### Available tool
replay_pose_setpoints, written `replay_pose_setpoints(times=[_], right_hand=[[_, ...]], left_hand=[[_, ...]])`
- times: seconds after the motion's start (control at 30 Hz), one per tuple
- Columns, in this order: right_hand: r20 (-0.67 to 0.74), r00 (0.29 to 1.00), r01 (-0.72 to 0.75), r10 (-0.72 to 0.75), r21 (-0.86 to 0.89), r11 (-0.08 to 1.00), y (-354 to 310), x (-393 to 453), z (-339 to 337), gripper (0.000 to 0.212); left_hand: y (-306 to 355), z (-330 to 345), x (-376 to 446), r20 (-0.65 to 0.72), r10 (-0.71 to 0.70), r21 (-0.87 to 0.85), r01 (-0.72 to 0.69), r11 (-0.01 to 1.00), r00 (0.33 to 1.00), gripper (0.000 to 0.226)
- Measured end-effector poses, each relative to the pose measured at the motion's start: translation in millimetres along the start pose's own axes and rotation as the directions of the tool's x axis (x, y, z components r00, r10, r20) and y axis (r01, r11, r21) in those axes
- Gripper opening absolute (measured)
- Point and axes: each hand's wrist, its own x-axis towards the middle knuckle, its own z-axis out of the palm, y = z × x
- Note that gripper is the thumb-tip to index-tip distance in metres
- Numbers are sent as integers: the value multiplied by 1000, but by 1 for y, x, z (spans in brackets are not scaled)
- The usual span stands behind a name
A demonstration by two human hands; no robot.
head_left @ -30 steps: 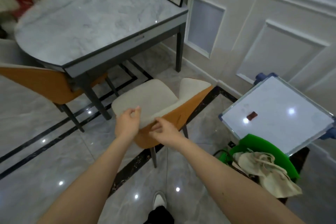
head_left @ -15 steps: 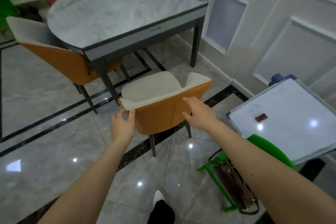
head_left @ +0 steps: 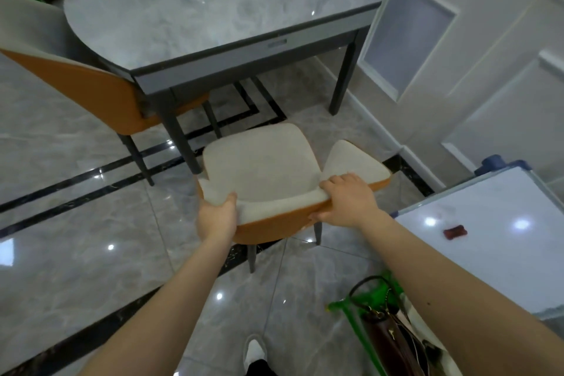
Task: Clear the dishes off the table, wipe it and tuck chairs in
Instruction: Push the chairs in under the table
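Orange-backed chair with cream padded seat (head_left: 268,168) is standing just off the grey marble desk's (head_left: 195,9) edge — left hand (head_left: 217,218) and right hand (head_left: 351,200) both gripping its backrest rim.

Glossy marble floor (head_left: 76,253), panelled wall (head_left: 488,55)
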Motion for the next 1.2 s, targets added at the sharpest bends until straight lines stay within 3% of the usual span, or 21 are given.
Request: replay_pose_setpoints(times=[0.23,0.37,0.7,1.03,1.2], right_hand=[[-79,996,47,-52,-58,997,4,67,-9,72],[-60,997,49,-51,-43,998,11,105,-22,72],[-51,991,119,-121,-34,992,36,190,-47,75],[-70,976,203,-208,-62,977,107,285,-81,68],[-45,968,247,-248,-36,968,152,341,-98,69]], left_hand=[[47,9,64,13,52,105,-53,993,999,60],[78,16,99,72,76,134,-85,987,995,61],[153,50,161,57,86,215,-96,972,995,59],[229,117,202,13,71,230,-72,971,997,59],[276,158,220,-8,21,316,-17,949,1000,58]])
